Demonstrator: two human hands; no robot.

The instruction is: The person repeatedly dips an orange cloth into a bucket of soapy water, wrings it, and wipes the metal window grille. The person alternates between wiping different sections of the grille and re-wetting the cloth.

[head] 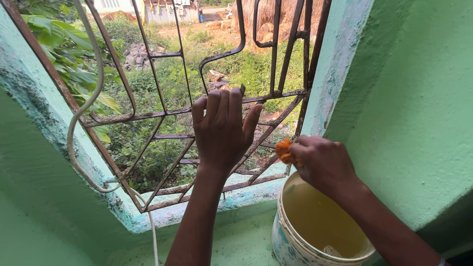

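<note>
My left hand rests flat against the rusty iron window grille, its fingers wrapped over a horizontal bar near the middle. My right hand is closed around an orange scrub pad, which it presses against the lower right bars of the grille next to the window frame. Directly below my right hand stands a white plastic bucket holding yellowish, cloudy water.
The window sits in a green painted wall with a green sill below it. A pale cable hangs along the left side of the grille. Outside are leafy plants, a pile of bricks and buildings far off.
</note>
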